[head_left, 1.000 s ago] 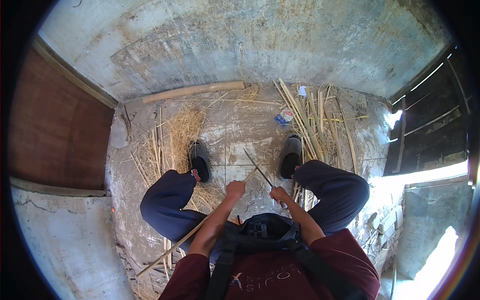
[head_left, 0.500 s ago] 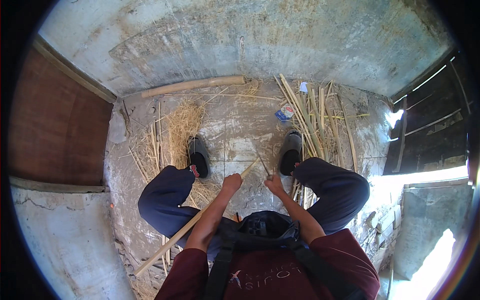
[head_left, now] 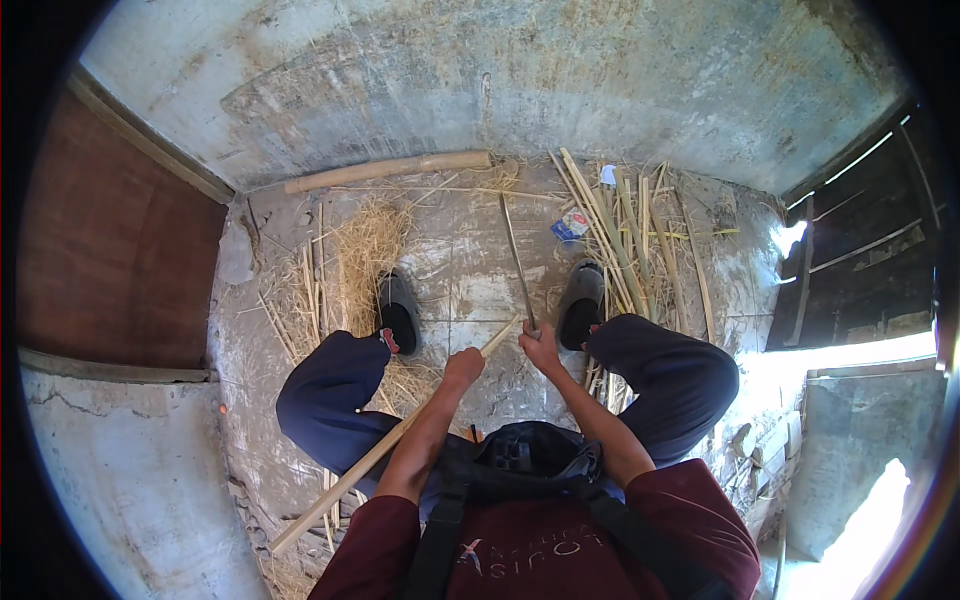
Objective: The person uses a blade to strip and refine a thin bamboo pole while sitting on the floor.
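My left hand (head_left: 464, 367) is closed around a long, pale bamboo strip (head_left: 350, 475). The strip slants from beside my left hip up past my fist, and its far end sticks out between my hands. In my right hand (head_left: 541, 348) I grip the handle of a machete (head_left: 516, 255) with a long, narrow blade. Its blade points away from me toward the far wall, above the floor between my feet. The blade and the strip's end look apart, with a small gap between them.
Shavings (head_left: 370, 240) lie heaped by my left foot. A bundle of split bamboo strips (head_left: 625, 235) rests beyond my right foot, beside a blue-and-red packet (head_left: 570, 225). A thick bamboo pole (head_left: 390, 172) lies along the stained wall (head_left: 480, 80).
My right hand has risen slightly to the left, and the machete blade has swung up to point away from me, showing more of its length. My left hand and the bamboo strip have barely moved.
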Motion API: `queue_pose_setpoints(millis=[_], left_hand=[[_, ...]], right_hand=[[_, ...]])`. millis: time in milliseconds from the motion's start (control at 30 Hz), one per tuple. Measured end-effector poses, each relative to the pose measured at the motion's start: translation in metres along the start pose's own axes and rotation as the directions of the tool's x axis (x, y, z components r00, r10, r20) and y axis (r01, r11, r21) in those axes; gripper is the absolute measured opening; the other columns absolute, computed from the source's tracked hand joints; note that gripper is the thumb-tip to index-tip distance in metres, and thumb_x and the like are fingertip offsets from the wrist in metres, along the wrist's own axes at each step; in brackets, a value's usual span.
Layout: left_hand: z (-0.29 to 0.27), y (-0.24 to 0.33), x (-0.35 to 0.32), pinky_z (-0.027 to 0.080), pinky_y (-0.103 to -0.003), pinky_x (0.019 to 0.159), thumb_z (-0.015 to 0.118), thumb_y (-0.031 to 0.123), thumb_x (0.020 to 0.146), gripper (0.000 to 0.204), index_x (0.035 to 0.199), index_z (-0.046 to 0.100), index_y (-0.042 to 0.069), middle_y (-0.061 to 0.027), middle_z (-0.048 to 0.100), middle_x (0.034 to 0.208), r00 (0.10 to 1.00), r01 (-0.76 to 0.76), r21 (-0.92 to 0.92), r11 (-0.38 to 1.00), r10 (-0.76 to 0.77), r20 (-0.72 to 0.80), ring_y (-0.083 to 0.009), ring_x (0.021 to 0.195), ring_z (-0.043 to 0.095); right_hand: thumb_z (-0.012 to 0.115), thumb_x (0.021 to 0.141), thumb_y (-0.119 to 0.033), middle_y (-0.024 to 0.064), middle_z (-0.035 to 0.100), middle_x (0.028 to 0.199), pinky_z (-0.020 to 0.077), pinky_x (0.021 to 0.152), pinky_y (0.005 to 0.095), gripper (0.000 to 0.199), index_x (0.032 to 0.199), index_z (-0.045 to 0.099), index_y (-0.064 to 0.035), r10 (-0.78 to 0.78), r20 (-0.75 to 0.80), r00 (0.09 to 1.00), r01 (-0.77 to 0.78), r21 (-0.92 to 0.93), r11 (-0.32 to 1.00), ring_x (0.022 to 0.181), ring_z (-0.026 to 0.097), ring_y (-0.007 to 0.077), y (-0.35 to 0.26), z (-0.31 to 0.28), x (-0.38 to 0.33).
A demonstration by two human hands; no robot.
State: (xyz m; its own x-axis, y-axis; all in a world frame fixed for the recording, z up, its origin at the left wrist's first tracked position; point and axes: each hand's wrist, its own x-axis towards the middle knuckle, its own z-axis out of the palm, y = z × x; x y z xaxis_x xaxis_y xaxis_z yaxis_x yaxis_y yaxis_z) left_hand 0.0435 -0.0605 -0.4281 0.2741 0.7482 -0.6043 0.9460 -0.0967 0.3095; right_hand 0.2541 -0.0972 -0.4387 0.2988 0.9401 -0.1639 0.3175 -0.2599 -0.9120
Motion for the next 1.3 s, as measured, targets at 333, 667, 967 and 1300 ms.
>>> queue_pose_setpoints(millis=[333, 667, 967, 1300], left_hand=[[-0.006, 0.002, -0.008, 0.051, -0.046, 0.085, 0.05, 0.031, 0.09, 0.038, 0.099, 0.067, -0.001, -0.0223, 0.067, 0.102, 0.997, -0.012, -0.026, 1.0, 0.014, 0.081, -0.0379, 0.096, 0.064], [-0.011, 0.023, 0.0, 0.051, -0.046, 0.086, 0.049, 0.035, 0.092, 0.041, 0.105, 0.065, 0.0, -0.0232, 0.065, 0.106, 0.986, -0.082, -0.023, 0.996, 0.085, 0.146, -0.0372, 0.098, 0.064], [0.003, -0.007, -0.006, 0.05, -0.046, 0.087, 0.048, 0.035, 0.093, 0.041, 0.105, 0.065, -0.001, -0.0225, 0.066, 0.106, 0.99, -0.062, -0.019, 0.998, 0.064, 0.127, -0.0374, 0.098, 0.064], [-0.003, 0.008, 0.0, 0.051, -0.047, 0.086, 0.05, 0.036, 0.091, 0.04, 0.104, 0.066, 0.001, -0.0216, 0.066, 0.106, 0.988, -0.082, -0.043, 0.996, 0.087, 0.13, -0.0373, 0.098, 0.064]], right_hand=[[0.062, 0.062, -0.021, 0.0199, 0.06, 0.063, 0.0481, 0.061, 0.0429, 0.024, 0.071, 0.064, 0.0014, 0.268, 0.213, 0.94, -0.184, -0.347, 0.92, 0.062, 0.062, 0.0304, 0.043, -0.016, -0.027], [0.065, 0.064, -0.02, 0.0157, 0.06, 0.06, 0.0451, 0.057, 0.041, 0.021, 0.07, 0.063, 0.0005, 0.261, 0.282, 0.923, -0.098, -0.483, 0.87, 0.057, 0.058, 0.0262, 0.106, -0.03, -0.039], [0.061, 0.064, -0.019, 0.0153, 0.059, 0.057, 0.0448, 0.055, 0.0411, 0.02, 0.069, 0.063, 0.0003, 0.146, 0.108, 0.983, -0.138, -0.077, 0.987, 0.056, 0.059, 0.0273, -0.004, -0.008, -0.012], [0.051, 0.072, -0.026, 0.0226, 0.067, 0.088, 0.0506, 0.08, 0.0493, 0.031, 0.082, 0.07, -0.0039, 0.153, 0.355, 0.922, 0.101, -0.603, 0.792, 0.088, 0.063, 0.0405, 0.098, -0.034, -0.051]])
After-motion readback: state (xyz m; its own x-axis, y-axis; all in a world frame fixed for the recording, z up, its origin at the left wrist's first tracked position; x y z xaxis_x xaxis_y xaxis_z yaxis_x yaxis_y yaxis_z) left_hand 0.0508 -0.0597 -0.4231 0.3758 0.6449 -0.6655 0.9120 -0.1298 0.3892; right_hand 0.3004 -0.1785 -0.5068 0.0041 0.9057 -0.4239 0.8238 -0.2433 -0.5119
